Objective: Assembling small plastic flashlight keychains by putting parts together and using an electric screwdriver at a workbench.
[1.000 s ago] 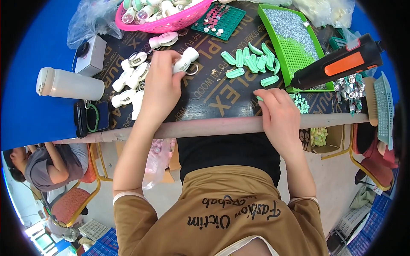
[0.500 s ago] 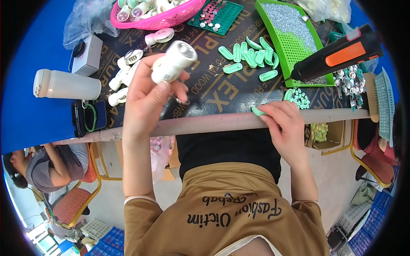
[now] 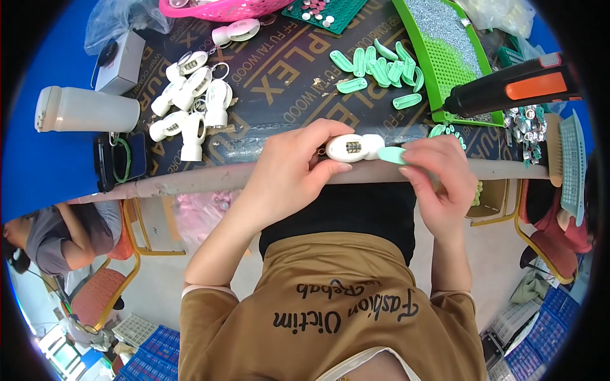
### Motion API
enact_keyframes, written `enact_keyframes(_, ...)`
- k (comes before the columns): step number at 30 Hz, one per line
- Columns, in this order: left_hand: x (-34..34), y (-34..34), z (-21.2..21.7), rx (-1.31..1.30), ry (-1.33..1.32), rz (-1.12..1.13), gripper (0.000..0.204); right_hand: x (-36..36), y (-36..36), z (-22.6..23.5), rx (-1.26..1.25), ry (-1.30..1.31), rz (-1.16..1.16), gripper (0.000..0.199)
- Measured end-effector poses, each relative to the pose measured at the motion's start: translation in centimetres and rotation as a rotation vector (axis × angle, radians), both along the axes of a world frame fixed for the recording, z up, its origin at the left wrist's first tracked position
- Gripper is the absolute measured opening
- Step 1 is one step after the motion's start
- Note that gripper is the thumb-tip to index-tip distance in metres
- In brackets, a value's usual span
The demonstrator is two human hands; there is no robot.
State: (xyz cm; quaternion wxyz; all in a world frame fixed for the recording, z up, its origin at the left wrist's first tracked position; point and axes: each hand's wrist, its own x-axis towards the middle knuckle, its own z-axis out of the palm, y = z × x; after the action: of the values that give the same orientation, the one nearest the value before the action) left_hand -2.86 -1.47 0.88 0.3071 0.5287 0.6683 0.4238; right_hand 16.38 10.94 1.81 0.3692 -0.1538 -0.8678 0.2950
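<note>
Over the table's front edge, my left hand [image 3: 286, 168] pinches a small white keychain flashlight [image 3: 346, 147] between thumb and fingers. Its open oval side faces up and shows small metallic cells inside. My right hand [image 3: 445, 174] is closed on a mint-green oval cover [image 3: 391, 155], whose tip is at the flashlight's right end; whether they touch I cannot tell. Several more white keychain flashlights [image 3: 192, 136] lie in a group to the left. Loose green covers [image 3: 380, 68] are scattered beyond my right hand, with small green pieces [image 3: 448, 131] beside it.
A black and orange power tool [image 3: 515, 87] reaches over a green tray [image 3: 438, 82] of silvery bits at right. At left stand a white bottle [image 3: 89, 109] and a white box [image 3: 121, 63]. A pink basket [image 3: 219, 9] and a dark green pegged board [image 3: 343, 18] lie at the back.
My left hand has come down and right with the white flashlight, now turned open side up. My right hand has raised the green cover beside it. The view has shifted slightly.
</note>
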Motion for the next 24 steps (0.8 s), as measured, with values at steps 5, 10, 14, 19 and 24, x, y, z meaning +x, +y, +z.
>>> enact_keyframes(5,0.2,0.0,-0.2,0.047,-0.085,0.024,0.034,-2.4,0.1,0.4,0.24,-0.027,0.098,0.03)
enact_keyframes(10,0.2,-0.1,-0.2,0.036,-0.123,0.034,0.033,-3.4,0.3,0.2,0.386,-0.065,0.143,0.03)
enact_keyframes(14,0.2,-0.2,-0.6,0.056,-0.131,0.037,0.032,-3.6,0.3,0.0,0.402,-0.065,0.17,0.03)
enact_keyframes(19,0.2,-0.2,-0.6,0.04,-0.134,0.038,0.03,-4.2,0.5,-0.5,0.369,-0.029,0.212,0.028)
enact_keyframes(24,0.3,-0.2,-0.4,0.006,-0.127,0.046,0.03,-4.4,0.5,-0.8,0.376,-0.003,0.213,0.028)
